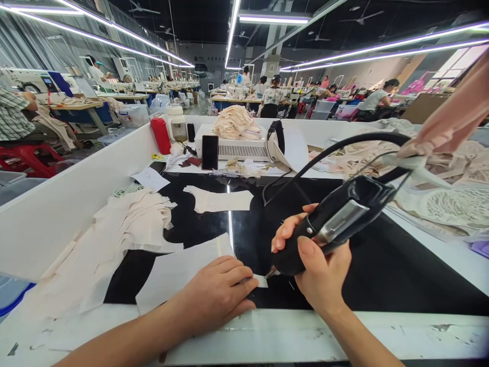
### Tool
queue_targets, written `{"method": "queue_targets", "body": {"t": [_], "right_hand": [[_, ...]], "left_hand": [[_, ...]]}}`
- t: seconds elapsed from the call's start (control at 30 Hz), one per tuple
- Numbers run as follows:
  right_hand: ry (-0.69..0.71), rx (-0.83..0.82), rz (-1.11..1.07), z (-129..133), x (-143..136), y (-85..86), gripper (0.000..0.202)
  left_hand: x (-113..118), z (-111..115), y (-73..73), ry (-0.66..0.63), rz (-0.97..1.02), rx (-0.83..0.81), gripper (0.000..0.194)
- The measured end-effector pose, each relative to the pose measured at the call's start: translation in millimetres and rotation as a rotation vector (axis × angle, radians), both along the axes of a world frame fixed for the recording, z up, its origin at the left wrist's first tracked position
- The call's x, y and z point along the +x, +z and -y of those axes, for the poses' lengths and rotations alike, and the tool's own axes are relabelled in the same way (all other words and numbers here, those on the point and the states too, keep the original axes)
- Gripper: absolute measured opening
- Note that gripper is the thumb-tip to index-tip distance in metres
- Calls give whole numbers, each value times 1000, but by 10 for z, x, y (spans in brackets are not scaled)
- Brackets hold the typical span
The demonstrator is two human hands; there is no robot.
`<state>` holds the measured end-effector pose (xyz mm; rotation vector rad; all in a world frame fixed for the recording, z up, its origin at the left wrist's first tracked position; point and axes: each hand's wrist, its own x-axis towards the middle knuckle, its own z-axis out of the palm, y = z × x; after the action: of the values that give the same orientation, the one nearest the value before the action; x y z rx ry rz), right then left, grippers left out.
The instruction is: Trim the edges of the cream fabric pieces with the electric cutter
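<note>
My right hand (323, 270) is wrapped round a black corded hand tool (332, 216) with a metal lever along its side. Its narrow metal tip points down at a small pale strip (261, 281) on the black work surface (397, 275). My left hand (219, 288) lies over a white cut fabric piece (171, 272), fingers together and pressing it flat, fingertips at the strip's edge. Whether the strip is part of that piece is hidden under the fingers. Another white cut piece (218, 199) lies apart, farther back.
A layered pile of pale cut pieces (126, 219) lies at left. Behind stand a phone (210, 152), a white vented box (237, 148) bearing folded fabric (235, 122), a red container (160, 135) and a visor (280, 145). The tool's black cable (336, 145) arches up right. People sew beyond the white side walls.
</note>
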<state>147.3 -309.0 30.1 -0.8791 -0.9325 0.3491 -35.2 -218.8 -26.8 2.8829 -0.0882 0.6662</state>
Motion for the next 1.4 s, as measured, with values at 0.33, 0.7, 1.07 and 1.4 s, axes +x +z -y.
{"method": "queue_targets", "body": {"t": [0.33,0.7,1.07,1.4], "right_hand": [[-3,-20,-17,-6,-12,-6,30],[23,-14,-32,89,-41,-6,37],[10,20,-68,77,-32,34,38],[2,-32,-38,97,-31,-18,33]], "left_hand": [[-10,-26,-28,-7,13,-1,28],[-1,-16,-15,-7,11,-5,31],[-3,-23,-33,-13,20,-9,31],[-2,-9,-45,-11,12,-15,32]]}}
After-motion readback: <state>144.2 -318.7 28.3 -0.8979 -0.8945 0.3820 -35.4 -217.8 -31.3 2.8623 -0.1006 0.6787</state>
